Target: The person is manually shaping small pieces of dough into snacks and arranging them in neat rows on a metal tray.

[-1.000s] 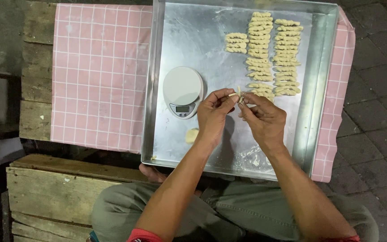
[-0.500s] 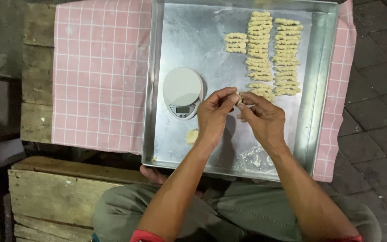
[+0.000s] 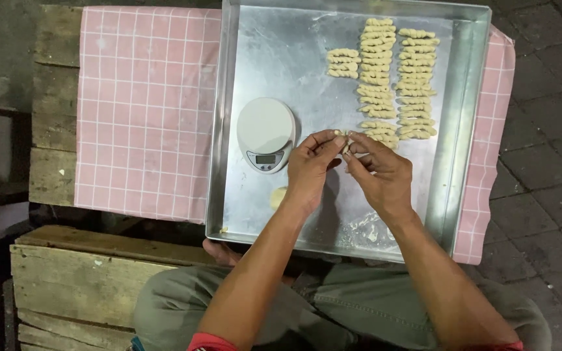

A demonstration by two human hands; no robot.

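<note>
Above the middle of the metal tray, left hand and right hand meeting fingertip to fingertip, pinched narrow on a small dough piece, mostly hidden, perhaps half twisted. Just left, touching nothing, a round white scale. Just beyond the knuckles, three rows of twisted dough pieces reaching toward the far rim. Bare metal near the front rim, save a dough lump. Under the tray, pink checked cloth over a wooden crate.
</note>
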